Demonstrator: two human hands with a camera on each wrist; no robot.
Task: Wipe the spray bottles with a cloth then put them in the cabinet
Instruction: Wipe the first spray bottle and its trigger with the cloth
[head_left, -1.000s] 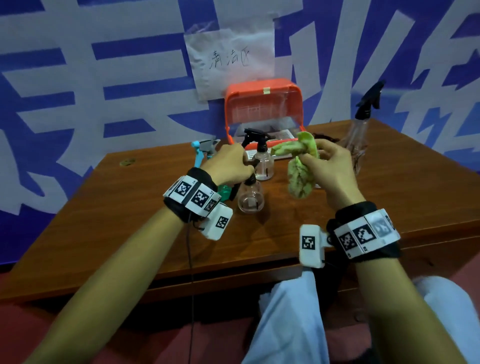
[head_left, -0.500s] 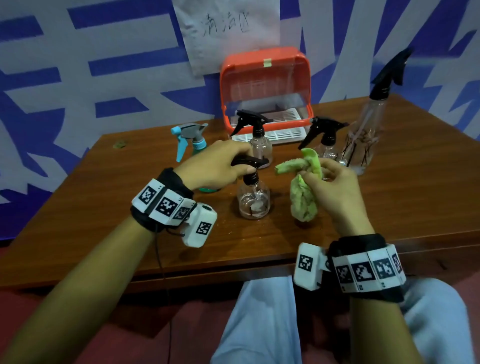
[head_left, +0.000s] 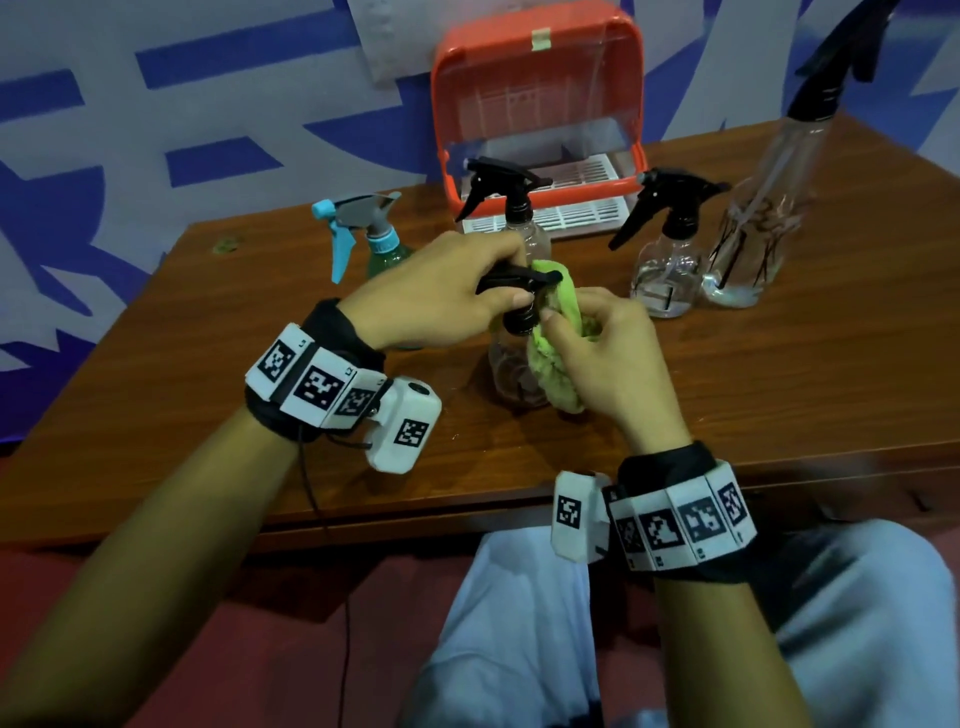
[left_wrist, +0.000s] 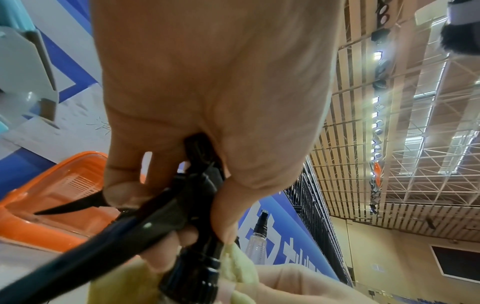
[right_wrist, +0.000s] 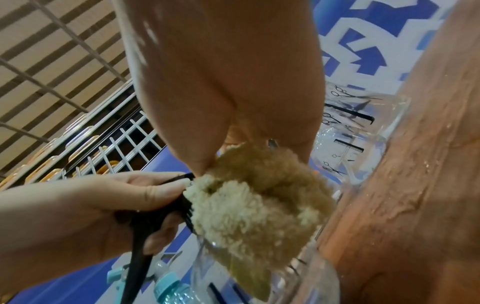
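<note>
A small clear spray bottle (head_left: 506, 371) with a black trigger head (left_wrist: 166, 222) stands on the wooden table (head_left: 779, 374). My left hand (head_left: 467, 291) grips that head from the left, thumb and fingers curled round it. My right hand (head_left: 597, 338) holds a bunched green cloth (head_left: 550, 358) and presses it against the bottle's neck and right side. In the right wrist view the cloth (right_wrist: 254, 207) covers the top of the bottle (right_wrist: 285, 277). The orange cabinet (head_left: 535, 73) with a clear lid stands open at the back.
Behind stand a teal-headed green bottle (head_left: 379, 244), two small clear bottles with black heads (head_left: 519, 213) (head_left: 670, 254), and a tall clear bottle (head_left: 763, 218) at the right. The cabinet's white slatted tray (head_left: 571, 208) faces me. The table's front edge lies near my wrists.
My right hand has brought the cloth left from mid-air onto the bottle, against its neck. My left hand keeps its grip on the trigger head. The head camera has tilted down.
</note>
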